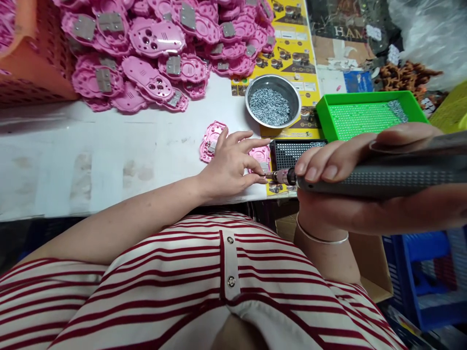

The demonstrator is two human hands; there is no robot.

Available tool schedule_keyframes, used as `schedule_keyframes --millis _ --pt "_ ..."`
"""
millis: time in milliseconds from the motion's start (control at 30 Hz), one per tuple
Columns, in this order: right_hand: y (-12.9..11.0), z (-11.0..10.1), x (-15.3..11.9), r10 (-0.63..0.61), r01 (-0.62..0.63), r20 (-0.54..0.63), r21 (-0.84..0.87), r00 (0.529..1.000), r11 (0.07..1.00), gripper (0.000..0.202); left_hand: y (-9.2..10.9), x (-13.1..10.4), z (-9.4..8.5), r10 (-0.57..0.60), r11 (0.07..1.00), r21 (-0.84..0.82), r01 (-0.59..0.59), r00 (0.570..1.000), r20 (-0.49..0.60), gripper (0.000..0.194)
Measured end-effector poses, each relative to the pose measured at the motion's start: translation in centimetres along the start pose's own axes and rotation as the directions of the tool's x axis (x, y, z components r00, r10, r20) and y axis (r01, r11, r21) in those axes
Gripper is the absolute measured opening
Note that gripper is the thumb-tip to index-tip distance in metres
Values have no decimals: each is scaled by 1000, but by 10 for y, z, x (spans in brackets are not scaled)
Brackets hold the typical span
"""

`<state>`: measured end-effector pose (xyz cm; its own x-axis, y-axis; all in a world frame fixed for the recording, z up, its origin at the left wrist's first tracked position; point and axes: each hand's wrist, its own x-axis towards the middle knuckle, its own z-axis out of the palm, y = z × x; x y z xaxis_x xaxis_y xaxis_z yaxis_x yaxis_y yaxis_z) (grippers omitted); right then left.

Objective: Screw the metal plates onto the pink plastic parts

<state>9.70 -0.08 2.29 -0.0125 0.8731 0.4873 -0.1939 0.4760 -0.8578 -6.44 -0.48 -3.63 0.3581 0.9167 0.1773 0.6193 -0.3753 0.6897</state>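
Note:
My right hand is wrapped round a dark grey electric screwdriver, held lengthwise with its bit pointing left. At the bit's tip, the thumb and index finger of my left hand are pinched together. Whatever sits between those fingertips is too small to make out. Beneath the other, spread fingers lies a pink plastic casing, partly covered by the hand. Another pink casing, with a metal plate on it, rests just left of my left hand, partly behind it.
A metal bowl of small screws stands beyond my hands. Beside it are a black perforated tray and a green tray. Many pink casings are piled at the back left, next to an orange basket. Brown plastic pieces lie back right.

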Motion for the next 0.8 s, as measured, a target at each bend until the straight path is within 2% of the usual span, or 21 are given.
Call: schedule_keyframes --millis 67,167,233,333,500,800 --pt "3 5 1 -53 53 -4 116 999 992 32 0 0 0 -10 999 44 9 1000 13 9" --pt "13 7 0 -56 48 39 172 998 984 29 -2 0 0 -60 988 146 54 998 36 44" --pt "24 8 -1 -128 125 11 160 992 979 29 -2 0 1 -88 977 203 72 994 71 59" --pt "40 10 -1 -200 203 -40 104 979 974 29 -4 2 1 -114 968 236 82 986 125 47" --pt "58 11 2 -246 246 -23 -20 969 969 38 -5 8 -1 -114 970 232 80 984 137 40" --pt "68 9 5 -154 155 -20 26 988 988 30 -4 16 -4 -124 973 214 89 979 161 38"
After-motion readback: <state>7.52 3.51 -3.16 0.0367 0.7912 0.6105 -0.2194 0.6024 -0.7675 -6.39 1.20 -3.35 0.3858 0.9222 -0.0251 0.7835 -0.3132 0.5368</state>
